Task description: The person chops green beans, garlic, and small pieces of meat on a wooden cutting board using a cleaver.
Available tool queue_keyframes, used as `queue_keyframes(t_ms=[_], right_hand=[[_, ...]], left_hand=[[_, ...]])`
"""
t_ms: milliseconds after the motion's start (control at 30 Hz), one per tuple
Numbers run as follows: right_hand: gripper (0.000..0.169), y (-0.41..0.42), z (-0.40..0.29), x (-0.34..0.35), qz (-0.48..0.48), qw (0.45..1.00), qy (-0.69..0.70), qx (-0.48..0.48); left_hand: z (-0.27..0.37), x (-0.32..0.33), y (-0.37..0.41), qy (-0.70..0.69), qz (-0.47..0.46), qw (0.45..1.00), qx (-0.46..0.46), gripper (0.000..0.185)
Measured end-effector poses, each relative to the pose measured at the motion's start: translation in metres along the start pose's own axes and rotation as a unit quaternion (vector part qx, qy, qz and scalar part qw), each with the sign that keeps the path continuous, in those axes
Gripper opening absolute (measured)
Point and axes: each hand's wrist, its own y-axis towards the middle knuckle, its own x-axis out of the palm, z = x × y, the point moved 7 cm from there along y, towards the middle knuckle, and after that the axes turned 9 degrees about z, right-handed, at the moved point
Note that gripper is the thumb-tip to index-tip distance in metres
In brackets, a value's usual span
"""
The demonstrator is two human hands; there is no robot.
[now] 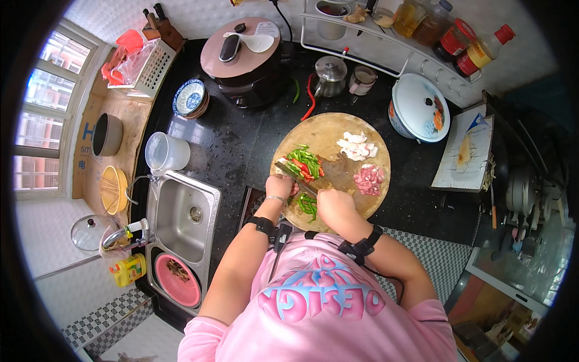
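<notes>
In the head view, my right hand (337, 209) grips the handle of a kitchen knife (288, 171), whose blade slants to the upper left over a round wooden chopping board (332, 131). Curled fingers of my left hand (280, 186) rest at the near side of the blade; whatever lies under them is hidden. Just beyond the blade is a pile of cut green and red chili peppers (307, 163). More green pepper pieces (307, 206) lie between my hands. Pale whitish slices (357, 146) and a heap of pink cut raw meat (369, 179) sit on the board's right side.
A steel sink (181, 212) with a pink basket (177, 278) is at left. Behind the board stand an electric cooker (244, 68), a red chili (309, 99) and a glass-lidded metal pot (331, 74). An enamel pot (418, 108) stands right, below a shelf of bottles (484, 50).
</notes>
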Motion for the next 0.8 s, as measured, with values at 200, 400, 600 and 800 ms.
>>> queue_keyframes(t_ms=[200, 400, 600, 800], right_hand=[[0.018, -0.002, 0.000, 0.009, -0.020, 1.000, -0.004, -0.009], [0.018, 0.010, 0.004, 0.021, 0.014, 0.999, 0.029, 0.000], [0.017, 0.000, 0.008, 0.007, 0.002, 1.000, 0.026, 0.006], [0.018, 0.009, 0.005, 0.026, 0.002, 0.999, 0.032, 0.008]], left_hand=[[0.003, -0.001, 0.000, -0.002, 0.005, 1.000, 0.015, 0.016], [-0.002, -0.001, 0.004, 0.035, -0.015, 0.999, 0.015, 0.015], [-0.010, -0.002, 0.010, 0.005, -0.034, 0.999, 0.002, 0.013], [0.002, -0.002, -0.004, 0.002, -0.025, 1.000, -0.005, 0.011]])
